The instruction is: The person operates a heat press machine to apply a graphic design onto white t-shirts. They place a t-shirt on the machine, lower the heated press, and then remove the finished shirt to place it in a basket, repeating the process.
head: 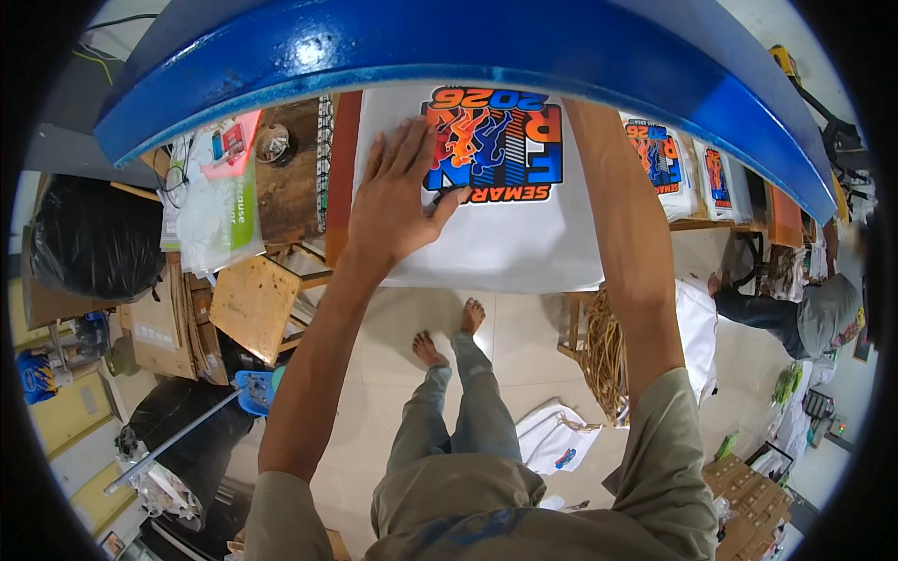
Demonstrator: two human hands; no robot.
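My left hand [396, 193] lies flat, palm down and fingers spread, on a piece of white fabric [491, 245]. Its fingertips and thumb reach the left edge of a colourful print [501, 144] with running figures and lettering, upside down from here. The fabric is spread over a board whose reddish-brown edge [342, 175] shows at the left. Along the fabric's right side stretches my right forearm [621, 189]; the hand itself is out of sight behind a glossy blue panel [435, 42] that crosses the top of the view.
More printed white pieces [656, 165] lie to the right. Left are plastic packaging [217, 210], a wooden stool [254, 305] and black plastic bags [95, 235]. Tan cords [603, 350] hang at the right, above a white drawstring bag [558, 435] on the floor. Another person [828, 315] is far right.
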